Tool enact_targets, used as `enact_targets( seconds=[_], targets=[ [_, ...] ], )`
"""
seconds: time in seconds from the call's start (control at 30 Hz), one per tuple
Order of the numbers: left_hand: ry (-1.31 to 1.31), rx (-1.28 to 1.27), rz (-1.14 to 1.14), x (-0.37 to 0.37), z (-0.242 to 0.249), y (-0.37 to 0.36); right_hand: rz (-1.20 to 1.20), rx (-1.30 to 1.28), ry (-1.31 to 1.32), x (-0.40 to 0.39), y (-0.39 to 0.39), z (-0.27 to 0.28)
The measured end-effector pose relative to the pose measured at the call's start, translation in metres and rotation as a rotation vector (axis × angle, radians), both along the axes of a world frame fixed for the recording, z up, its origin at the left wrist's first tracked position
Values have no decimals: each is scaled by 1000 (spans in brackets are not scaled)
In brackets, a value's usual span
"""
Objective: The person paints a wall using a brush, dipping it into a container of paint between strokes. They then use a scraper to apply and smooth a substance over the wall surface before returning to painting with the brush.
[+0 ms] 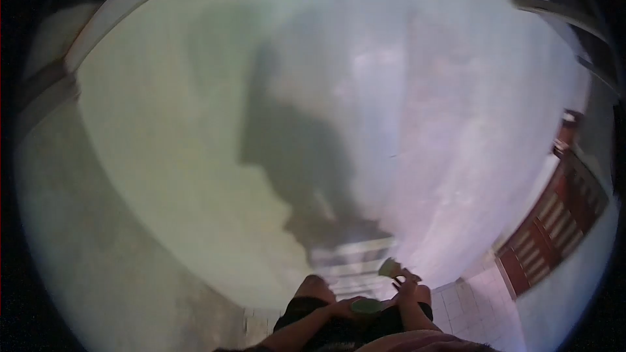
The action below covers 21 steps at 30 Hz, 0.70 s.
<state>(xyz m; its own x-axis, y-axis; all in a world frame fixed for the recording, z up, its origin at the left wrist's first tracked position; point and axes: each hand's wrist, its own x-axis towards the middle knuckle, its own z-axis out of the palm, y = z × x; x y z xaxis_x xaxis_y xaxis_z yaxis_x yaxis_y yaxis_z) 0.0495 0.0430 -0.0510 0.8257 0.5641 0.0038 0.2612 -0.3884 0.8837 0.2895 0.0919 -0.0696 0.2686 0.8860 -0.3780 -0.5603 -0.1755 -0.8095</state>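
Low in the head view, my left hand [340,310] rests over my lap and is closed on a green rounded object [368,306]. Just above and to the right, my right hand [405,283] is raised and pinches a small pale green piece [389,266] at its fingertips. The two hands are close together but apart. Both objects are small and blurred, so I cannot tell what they are. My bare knees [314,286] and dark shorts [306,316] show beneath the hands.
A large pale plastered wall [195,124] fills most of the view, with my shadow [293,156] cast on it. White floor tiles [473,303] lie at the lower right. A red-brown slatted grille [554,221] stands along the right side.
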Motion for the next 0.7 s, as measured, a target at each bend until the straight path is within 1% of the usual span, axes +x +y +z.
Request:
enact_targets(
  seconds=[0.03, 0.07, 0.1, 0.13, 0.17, 0.2, 0.23, 0.27, 0.3, 0.33, 0.37, 0.4, 0.47, 0.5, 0.53, 0.57, 0.6, 0.67, 0.7],
  targets=[
    [-16, -54, 72, 0, 3, 0, 24, 48, -84, 7, 11, -14],
    [-34, -122, 146, 10, -7, -4, 54, 89, -163, 10, 15, -36],
    [-58, -188, 205, 1, -4, -4, 64, 37, -95, 5, 4, -22],
    [-85, -249, 244, 5, -5, -1, 52, -15, -33, 0, 3, 10],
    [-114, -311, 264, 7, -24, -24, 86, -12, -45, -2, 6, 7],
    [-146, -245, 180, 8, -37, -17, 104, -12, -62, 0, 7, -1],
    [-138, -219, 197, 8, -18, -23, 136, 23, -52, 3, 4, -1],
    [-144, -298, 193, 7, -7, -27, 161, 58, -45, 3, 2, 1],
    [-222, -454, 173, 7, -16, -23, 146, 70, -20, 1, 0, 3],
    [-184, -348, 195, 7, -10, -25, 130, 85, 7, -1, -2, 7],
    [-227, -372, 155, 7, -22, -19, 123, 5, -41, -5, -1, 17],
    [-206, -300, 146, 7, -14, -16, 115, -65, -85, -9, 2, 24],
    [-182, -269, 143, 6, -5, -18, 125, -42, -73, -4, 7, 8],
    [-191, -282, 140, 7, 0, -20, 148, 15, -89, -2, 8, -1],
    [-178, -204, 151, 7, 2, -21, 188, 82, -182, 1, 8, -10],
    [-166, -127, 160, 8, 7, -23, 148, 12, -99, -3, 5, 1],
    [-174, -141, 153, 8, 11, -24, 105, -59, -16, -7, 6, 13],
    [-141, 10, 83, 9, 29, -25, 135, -87, -41, -5, 9, 14],
    [-165, -1, 89, 11, 38, -29, 153, -29, -95, -6, 5, 16]
  ],
)
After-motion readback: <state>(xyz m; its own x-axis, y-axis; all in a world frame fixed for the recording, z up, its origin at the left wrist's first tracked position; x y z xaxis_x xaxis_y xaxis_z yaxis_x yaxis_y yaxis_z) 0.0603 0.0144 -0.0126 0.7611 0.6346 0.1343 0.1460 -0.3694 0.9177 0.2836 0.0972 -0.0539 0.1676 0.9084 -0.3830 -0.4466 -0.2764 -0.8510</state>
